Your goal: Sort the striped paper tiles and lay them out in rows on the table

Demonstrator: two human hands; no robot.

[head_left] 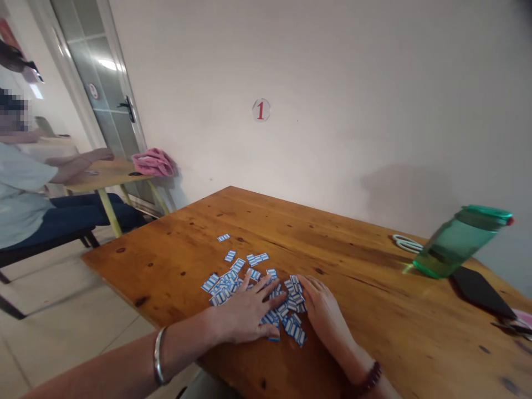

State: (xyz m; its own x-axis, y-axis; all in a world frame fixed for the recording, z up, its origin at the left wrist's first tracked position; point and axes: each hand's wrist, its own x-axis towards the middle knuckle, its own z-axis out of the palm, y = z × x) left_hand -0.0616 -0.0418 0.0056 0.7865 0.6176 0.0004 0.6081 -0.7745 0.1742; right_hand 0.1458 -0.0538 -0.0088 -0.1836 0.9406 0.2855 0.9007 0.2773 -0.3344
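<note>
Working from my far end, I take the green bottle (462, 244) as landmark: the blue-and-white pieces (224, 285) lie in a loose heap well to its left on the wooden counter (353, 271). My left hand (247, 311) rests over the heap, its grip spread, fingers apart. My right hand (326, 307) lies along the heap's bottle-facing side, fingers together; its thumb is hidden, so I can't tell whether that grip holds anything. I judge the pieces light, thin and fairly stiff, apt to slide; pinching by their edges should suit. A broad stretch of wood runs towards the bottle; away from the bottle, the counter's edge is near.
</note>
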